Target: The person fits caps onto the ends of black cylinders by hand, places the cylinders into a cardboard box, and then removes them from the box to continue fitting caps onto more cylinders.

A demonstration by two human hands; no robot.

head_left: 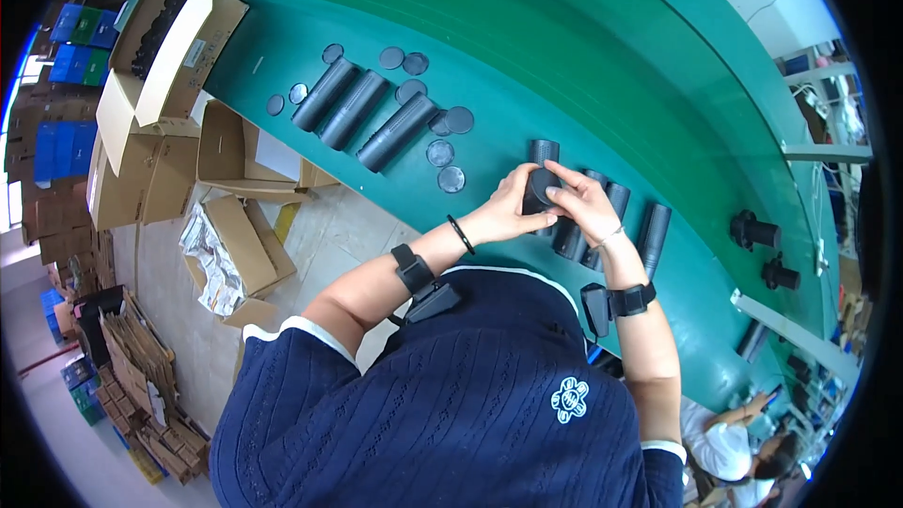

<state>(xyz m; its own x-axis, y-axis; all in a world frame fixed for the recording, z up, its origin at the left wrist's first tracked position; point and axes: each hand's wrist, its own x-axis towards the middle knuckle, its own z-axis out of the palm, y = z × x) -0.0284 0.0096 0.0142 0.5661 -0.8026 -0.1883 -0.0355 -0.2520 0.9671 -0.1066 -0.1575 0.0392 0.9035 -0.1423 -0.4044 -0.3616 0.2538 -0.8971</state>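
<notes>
Both our hands are together, clamped on one black tube (538,186); its round end face points up at the camera. Left hand (509,204) grips from the left side, right hand (590,211) from the right, with its thumb at the end face. Fingers cover part of it, so we can't tell whether that face is a separate cap. Held tube is over the green tabletop (508,122), between two groups of parts. Another dark tube (544,150) shows just beyond our fingers. Left group: three ribbed black tubes (355,110) lying slantwise, with loose dark discs (451,179) scattered around them, some overlapping. Right group: more black tubes (654,237) lying beside our right hand, some partly hidden by it. We have a black strap (412,269) on the left forearm, a matching one on the right, and a dark bracelet (461,235) on the left wrist. Open carton (179,56) with dark parts inside sits at the tabletop's far left end; a smaller carton (246,249) with crumpled wrapping stands on the floor (329,226). Co-worker (724,442) in white is at lower right, well apart.
</notes>
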